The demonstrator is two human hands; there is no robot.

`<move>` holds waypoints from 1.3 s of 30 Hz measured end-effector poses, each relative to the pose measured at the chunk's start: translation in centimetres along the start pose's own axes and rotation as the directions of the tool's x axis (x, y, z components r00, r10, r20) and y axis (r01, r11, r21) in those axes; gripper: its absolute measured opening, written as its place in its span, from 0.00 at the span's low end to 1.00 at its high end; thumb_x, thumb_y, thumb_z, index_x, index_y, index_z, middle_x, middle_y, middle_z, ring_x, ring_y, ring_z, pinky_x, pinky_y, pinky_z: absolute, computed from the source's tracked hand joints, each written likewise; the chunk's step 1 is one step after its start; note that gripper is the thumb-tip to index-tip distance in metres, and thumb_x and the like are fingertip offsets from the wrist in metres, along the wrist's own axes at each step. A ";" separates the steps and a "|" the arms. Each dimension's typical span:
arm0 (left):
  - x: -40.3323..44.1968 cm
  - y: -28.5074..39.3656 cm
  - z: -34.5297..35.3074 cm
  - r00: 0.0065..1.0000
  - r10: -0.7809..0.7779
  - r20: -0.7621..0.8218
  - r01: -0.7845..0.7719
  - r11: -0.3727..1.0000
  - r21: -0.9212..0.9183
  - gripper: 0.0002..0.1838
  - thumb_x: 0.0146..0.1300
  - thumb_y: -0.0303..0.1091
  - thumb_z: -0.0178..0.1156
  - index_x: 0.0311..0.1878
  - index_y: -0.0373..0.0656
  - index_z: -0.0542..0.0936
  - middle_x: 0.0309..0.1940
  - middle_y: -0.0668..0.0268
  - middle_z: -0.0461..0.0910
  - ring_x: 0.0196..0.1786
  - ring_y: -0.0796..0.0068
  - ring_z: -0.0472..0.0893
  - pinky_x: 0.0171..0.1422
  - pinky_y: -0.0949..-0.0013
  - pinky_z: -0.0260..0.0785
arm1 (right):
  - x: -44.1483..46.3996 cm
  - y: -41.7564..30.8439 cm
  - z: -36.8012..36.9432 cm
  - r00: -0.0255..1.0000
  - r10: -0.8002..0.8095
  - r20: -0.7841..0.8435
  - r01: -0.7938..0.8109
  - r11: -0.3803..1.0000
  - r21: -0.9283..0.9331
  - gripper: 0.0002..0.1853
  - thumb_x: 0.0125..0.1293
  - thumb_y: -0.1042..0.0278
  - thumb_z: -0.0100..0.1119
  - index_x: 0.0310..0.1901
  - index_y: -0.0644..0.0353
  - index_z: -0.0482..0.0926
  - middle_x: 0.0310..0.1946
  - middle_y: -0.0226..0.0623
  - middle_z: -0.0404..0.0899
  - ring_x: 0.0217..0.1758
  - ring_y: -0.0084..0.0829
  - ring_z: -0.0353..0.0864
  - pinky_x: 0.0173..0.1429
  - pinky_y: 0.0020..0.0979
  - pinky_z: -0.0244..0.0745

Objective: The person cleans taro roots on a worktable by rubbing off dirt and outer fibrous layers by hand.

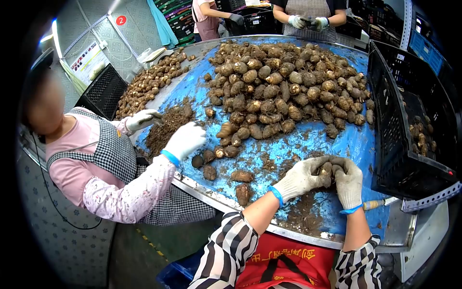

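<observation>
- Tuber (326, 173) between the two gloved hands, over the near part of the bench (207, 198), just inside its metal edge.
- Left hand (304, 177) grasps it from the left; right hand (348, 182) bends its fingers against the other side, but I cannot tell whether they clench it or something hidden.
- Beyond the hands, a soil-strewn strip of blue sheet (313, 139) gives room before the big pile of tubers (288, 82).
- Left of the left hand, two loose tubers (242, 176) lie near the edge; farther left is a co-worker's gloved hand (186, 140).
- Right of the right hand, a black crate (387, 111) walls off that side; a wooden-handled tool (373, 204) lies just beside the wrist.
- Loose soil (303, 217) lies between hands and near edge.
</observation>
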State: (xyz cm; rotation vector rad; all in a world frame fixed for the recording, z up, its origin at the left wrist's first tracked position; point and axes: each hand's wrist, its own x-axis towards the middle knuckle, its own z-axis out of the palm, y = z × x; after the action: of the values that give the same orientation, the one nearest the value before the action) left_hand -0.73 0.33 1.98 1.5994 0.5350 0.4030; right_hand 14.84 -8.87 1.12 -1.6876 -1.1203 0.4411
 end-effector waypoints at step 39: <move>0.7 -1.1 0.0 0.985 -0.030 -0.171 -0.021 0.957 -0.290 0.29 0.69 0.37 0.66 0.66 0.29 0.72 0.55 0.54 0.80 0.52 0.65 0.84 0.49 0.66 0.83 | 0.6 0.3 -0.6 0.994 -0.018 0.110 0.001 0.988 0.153 0.15 0.65 0.66 0.61 0.50 0.61 0.86 0.36 0.46 0.84 0.39 0.37 0.84 0.48 0.35 0.79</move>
State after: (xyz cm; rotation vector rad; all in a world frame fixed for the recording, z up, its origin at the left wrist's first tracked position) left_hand -0.25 0.78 0.81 1.2852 0.5825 0.5945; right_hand 15.73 -8.73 1.25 -1.5384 -1.1450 0.6059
